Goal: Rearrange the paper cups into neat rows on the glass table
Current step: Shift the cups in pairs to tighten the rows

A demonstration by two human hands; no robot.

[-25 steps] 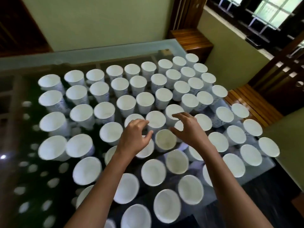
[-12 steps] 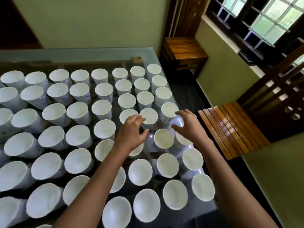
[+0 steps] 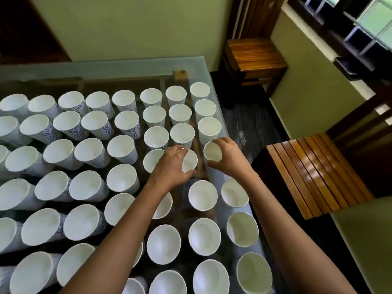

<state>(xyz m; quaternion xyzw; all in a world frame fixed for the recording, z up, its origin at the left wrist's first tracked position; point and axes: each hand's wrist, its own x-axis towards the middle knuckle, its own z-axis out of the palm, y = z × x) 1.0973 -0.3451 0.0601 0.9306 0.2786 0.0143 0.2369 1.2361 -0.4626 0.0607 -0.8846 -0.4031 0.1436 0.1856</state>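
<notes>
Paper cups [image 3: 125, 177] stand in rows across the glass table [image 3: 197, 64], from its near edge almost to its far edge. Midway along the table's right side, the left hand [image 3: 171, 166] grips the rim of the inner cup [image 3: 189, 163]. Just right of it, at the table's very edge, the right hand [image 3: 230, 159] grips the edge cup [image 3: 212, 151]. A bench [image 3: 314, 177] stands right of the table — a stool [image 3: 254, 56] lies beyond its far right corner.
</notes>
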